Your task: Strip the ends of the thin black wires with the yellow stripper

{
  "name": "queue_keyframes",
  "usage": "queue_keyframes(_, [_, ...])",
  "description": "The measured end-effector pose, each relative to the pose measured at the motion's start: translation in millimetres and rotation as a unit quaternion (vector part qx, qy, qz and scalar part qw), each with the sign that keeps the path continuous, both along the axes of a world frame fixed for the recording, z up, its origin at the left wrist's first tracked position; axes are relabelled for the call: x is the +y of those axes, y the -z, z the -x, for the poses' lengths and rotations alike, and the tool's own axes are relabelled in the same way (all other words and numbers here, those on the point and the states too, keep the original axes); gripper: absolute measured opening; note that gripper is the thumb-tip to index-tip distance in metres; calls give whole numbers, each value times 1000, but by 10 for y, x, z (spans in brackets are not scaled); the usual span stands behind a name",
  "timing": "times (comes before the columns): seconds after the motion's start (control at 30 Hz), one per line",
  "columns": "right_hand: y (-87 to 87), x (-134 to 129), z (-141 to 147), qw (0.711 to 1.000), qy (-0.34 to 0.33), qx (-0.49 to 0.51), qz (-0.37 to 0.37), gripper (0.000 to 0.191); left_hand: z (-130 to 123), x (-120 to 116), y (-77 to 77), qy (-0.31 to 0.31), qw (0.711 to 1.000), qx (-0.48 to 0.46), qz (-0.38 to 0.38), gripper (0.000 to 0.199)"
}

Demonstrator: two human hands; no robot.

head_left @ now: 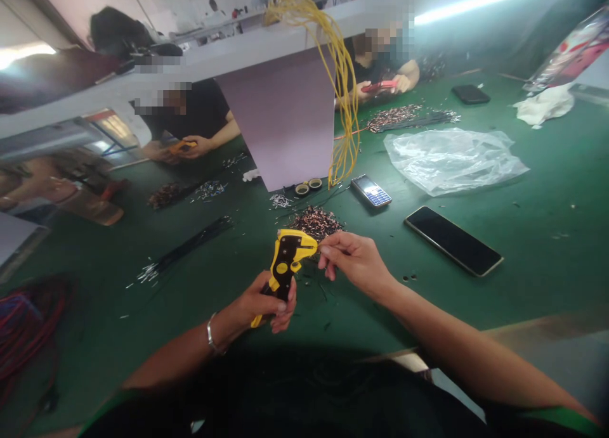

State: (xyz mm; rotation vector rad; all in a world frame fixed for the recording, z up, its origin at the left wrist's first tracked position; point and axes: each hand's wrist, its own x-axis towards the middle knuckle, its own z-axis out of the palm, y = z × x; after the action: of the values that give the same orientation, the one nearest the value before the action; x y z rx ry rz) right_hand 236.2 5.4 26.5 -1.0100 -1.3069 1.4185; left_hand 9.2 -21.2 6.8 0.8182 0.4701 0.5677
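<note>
Pinching thin wire [324, 248] in right hand [354, 262], wire running near-level leftward to the nose of the yellow wire stripper [285, 258] clenched in left hand [263, 305].

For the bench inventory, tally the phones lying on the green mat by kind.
Black slab smartphones: 2
Small keypad phone with a lit screen: 1
Total: 3
</note>
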Motion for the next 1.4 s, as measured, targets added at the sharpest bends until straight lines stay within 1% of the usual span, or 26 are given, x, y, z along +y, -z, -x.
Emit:
queue_keyframes(0.27, [58,46,-12,1000,-4,-10,-8,12,14,52,2,2,1000,-3,16,20])
queue_keyframes(0.37, [56,50,-11,1000,5,-19,-5,13,36,71,5,17,1000,-4,24,22])
queue_keyframes(0.57, [50,44,-2,1000,5,-20,1,13,37,83,-7,26,999,-14,20,24])
queue_keyframes(1.03, [59,57,1,999,11,-32,-6,12,41,103,-46,58,996,-48,44,37])
queue_keyframes(1.23, [62,47,-10,999,16,-31,-4,12,43,112,-57,73,995,-48,47,42])
queue_keyframes(1.4, [53,41,-13,999,11,-38,0,12,38,113,-59,73,996,-33,43,45])
